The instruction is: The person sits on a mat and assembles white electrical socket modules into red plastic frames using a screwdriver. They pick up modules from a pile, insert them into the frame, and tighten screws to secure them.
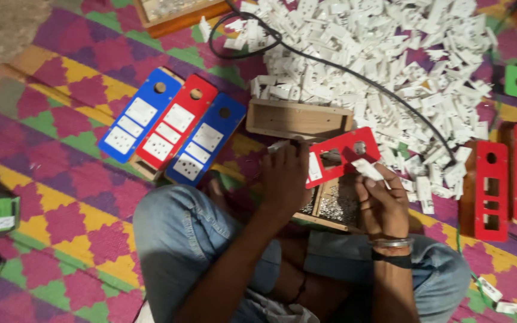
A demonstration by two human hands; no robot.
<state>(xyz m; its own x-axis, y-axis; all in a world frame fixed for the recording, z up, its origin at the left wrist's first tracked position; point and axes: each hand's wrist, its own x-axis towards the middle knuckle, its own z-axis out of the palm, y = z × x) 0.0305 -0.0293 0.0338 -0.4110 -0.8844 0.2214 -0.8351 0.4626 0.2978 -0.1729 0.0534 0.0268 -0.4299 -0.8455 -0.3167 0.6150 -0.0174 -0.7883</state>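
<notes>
I sit cross-legged on a patterned mat. My left hand (285, 173) grips the left end of a red switch-board plate (345, 154) that has rectangular cut-outs and one white socket fitted at its left. My right hand (384, 203) holds a white socket piece (367, 169) against the plate's lower right edge. Under the plate sits a wooden tray of small metal screws (336, 208).
A big heap of white socket parts (390, 54) lies ahead, crossed by a black cable (354, 75). Three filled plates, blue (140, 113), red (176, 122) and blue (206, 139), lie at left. Empty red plates (490, 191) lie right; a wooden box (297, 118) ahead.
</notes>
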